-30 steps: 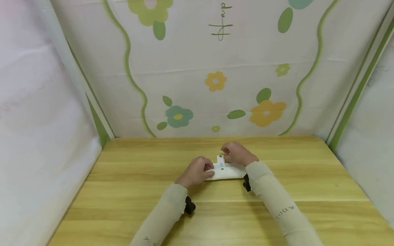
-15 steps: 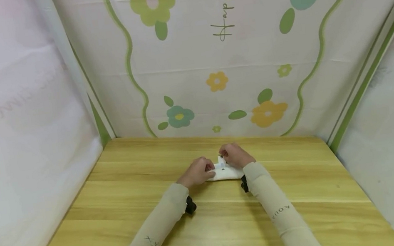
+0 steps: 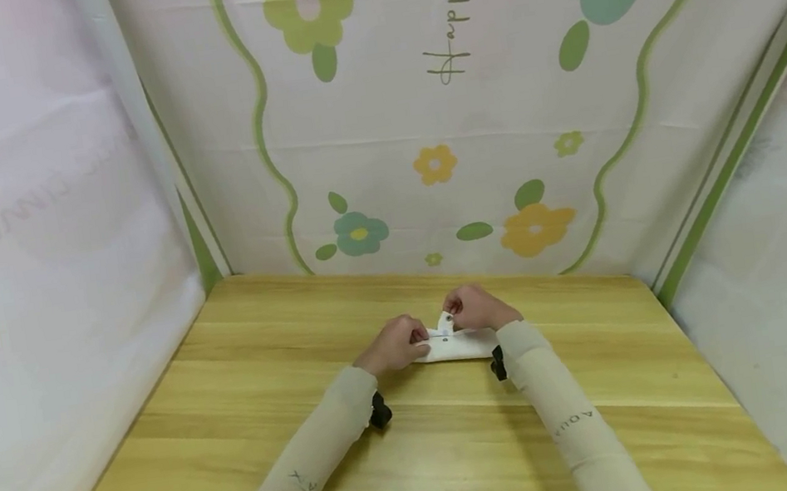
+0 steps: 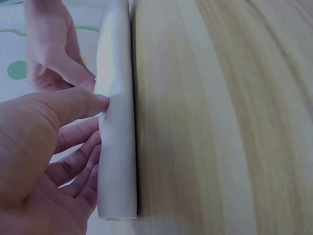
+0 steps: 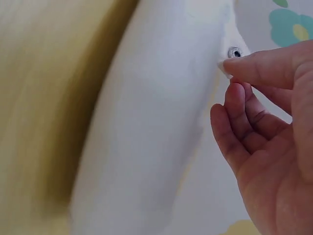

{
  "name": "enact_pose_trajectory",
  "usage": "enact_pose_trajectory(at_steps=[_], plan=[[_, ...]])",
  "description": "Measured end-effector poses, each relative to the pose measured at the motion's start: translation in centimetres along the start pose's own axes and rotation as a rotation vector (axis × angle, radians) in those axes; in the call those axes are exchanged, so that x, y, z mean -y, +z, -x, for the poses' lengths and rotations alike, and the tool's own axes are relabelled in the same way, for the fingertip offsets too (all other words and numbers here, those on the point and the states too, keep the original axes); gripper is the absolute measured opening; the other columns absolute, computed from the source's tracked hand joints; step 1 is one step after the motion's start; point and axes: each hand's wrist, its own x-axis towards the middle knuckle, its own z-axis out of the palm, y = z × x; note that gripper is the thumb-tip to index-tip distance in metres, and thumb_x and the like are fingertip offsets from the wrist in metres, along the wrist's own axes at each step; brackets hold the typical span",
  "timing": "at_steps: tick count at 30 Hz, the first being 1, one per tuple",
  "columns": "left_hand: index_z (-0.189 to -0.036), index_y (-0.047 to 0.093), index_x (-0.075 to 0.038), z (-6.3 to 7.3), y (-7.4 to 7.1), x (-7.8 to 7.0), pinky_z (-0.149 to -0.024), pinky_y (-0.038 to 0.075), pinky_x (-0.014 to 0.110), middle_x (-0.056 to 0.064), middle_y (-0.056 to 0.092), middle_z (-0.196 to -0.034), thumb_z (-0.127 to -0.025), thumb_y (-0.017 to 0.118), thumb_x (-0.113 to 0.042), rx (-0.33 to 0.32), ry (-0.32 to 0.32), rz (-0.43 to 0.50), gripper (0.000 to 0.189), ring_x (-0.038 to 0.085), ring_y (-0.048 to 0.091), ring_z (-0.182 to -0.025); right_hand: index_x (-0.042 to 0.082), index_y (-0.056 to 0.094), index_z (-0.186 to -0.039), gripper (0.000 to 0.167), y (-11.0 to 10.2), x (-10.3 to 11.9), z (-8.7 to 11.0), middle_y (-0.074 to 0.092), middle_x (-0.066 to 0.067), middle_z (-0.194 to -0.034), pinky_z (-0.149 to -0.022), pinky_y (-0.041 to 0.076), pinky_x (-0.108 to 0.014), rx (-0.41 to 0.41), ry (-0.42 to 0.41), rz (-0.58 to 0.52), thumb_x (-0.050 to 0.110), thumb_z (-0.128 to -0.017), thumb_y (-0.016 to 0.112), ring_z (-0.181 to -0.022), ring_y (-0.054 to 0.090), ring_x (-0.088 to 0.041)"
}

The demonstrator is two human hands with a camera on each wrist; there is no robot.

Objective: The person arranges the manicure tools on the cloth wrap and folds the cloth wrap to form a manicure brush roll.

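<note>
A slim white pouch lies lengthwise across the far part of the table, with a short snap strap standing up from its back edge. My left hand pinches the pouch's left part, thumb on the near side and fingers behind. In the left wrist view the pouch shows one rounded long side. At the strap, my right hand pinches its edge between thumb and fingers. Close by the right thumb, a metal snap shows in the right wrist view. What the pouch holds, if anything, is hidden.
The wooden table extends toward me and to both sides. Behind it hangs a white fabric wall with printed flowers. More pale fabric stands along the left and right edges.
The right hand first shifted left onto the strap, then back right. The strap now leans to the right, where it stood upright before. My left hand keeps its place on the pouch.
</note>
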Motion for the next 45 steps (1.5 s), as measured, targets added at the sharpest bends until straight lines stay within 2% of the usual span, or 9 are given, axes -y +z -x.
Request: enact_pose_trajectory(at_steps=[4, 11, 15, 21, 27, 35, 45], plan=[[-0.105, 0.075, -0.001, 0.0, 0.0, 0.1, -0.086, 0.056, 0.033, 0.008, 0.07, -0.1, -0.096, 0.074, -0.01, -0.001, -0.004, -0.005, 0.012, 0.016, 0.063, -0.091, 0.003, 0.077, -0.102, 0.022, -1.0, 0.9, 0.7, 0.074, -0.01, -0.098, -0.078, 0.054, -0.034, 0.006, -0.065, 0.015, -0.006, -0.09, 0.061, -0.084, 0.062, -0.018], [-0.104, 0.075, -0.002, -0.2, 0.1, 0.2, -0.086, 0.056, 0.034, 0.008, 0.07, -0.1, -0.097, 0.073, -0.009, -0.003, 0.01, -0.017, 0.011, 0.016, 0.062, -0.091, 0.002, 0.079, -0.106, 0.018, -0.7, 2.2, 2.4, 0.078, -0.011, -0.105, -0.088, 0.062, -0.04, -0.043, -0.224, 0.157, -0.005, -0.096, 0.065, -0.098, 0.073, -0.024], [-0.104, 0.075, -0.002, -0.1, 0.1, 0.1, -0.086, 0.055, 0.034, 0.009, 0.07, -0.101, -0.097, 0.073, -0.009, -0.002, 0.006, -0.012, 0.011, 0.016, 0.062, -0.091, 0.001, 0.079, -0.109, 0.015, 0.2, 2.4, 3.5, 0.077, -0.01, -0.106, -0.088, 0.061, -0.038, -0.067, -0.237, 0.193, -0.002, -0.098, 0.068, -0.098, 0.072, -0.022], [-0.106, 0.074, -0.001, 0.1, 0.0, -0.1, -0.087, 0.056, 0.035, 0.01, 0.069, -0.103, -0.098, 0.072, -0.009, 0.0, 0.005, -0.003, 0.011, 0.017, 0.062, -0.092, 0.001, 0.078, -0.112, 0.016, 1.5, 2.3, 4.5, 0.076, -0.01, -0.108, -0.087, 0.061, -0.038, -0.101, -0.237, 0.181, 0.002, -0.099, 0.071, -0.098, 0.072, -0.021], [-0.107, 0.075, -0.001, 0.0, 0.1, -0.1, -0.088, 0.056, 0.036, 0.01, 0.07, -0.104, -0.099, 0.071, -0.009, 0.007, 0.002, 0.0, 0.011, 0.017, 0.063, -0.093, 0.003, 0.078, -0.114, 0.016, 2.2, 2.0, 5.0, 0.075, -0.009, -0.11, -0.086, 0.061, -0.035, -0.116, -0.239, 0.19, 0.004, -0.1, 0.07, -0.098, 0.071, -0.02], [-0.106, 0.075, -0.002, 0.0, 0.0, -0.2, -0.086, 0.056, 0.035, 0.009, 0.07, -0.103, -0.099, 0.071, -0.01, 0.013, -0.006, -0.003, 0.011, 0.016, 0.063, -0.092, 0.004, 0.079, -0.113, 0.016, 2.9, 1.7, 5.1, 0.074, -0.009, -0.112, -0.089, 0.061, -0.037, -0.137, -0.265, 0.213, 0.003, -0.1, 0.07, -0.103, 0.071, -0.024], [-0.105, 0.075, -0.003, -0.2, 0.2, -0.3, -0.083, 0.055, 0.031, 0.008, 0.071, -0.101, -0.1, 0.071, -0.01, 0.024, -0.014, -0.023, 0.01, 0.014, 0.061, -0.088, 0.0, 0.079, -0.118, 0.021, 2.8, 1.6, 5.4, 0.071, -0.011, -0.116, -0.087, 0.061, -0.037, -0.085, -0.318, 0.252, 0.007, -0.099, 0.072, -0.105, 0.07, -0.026]])
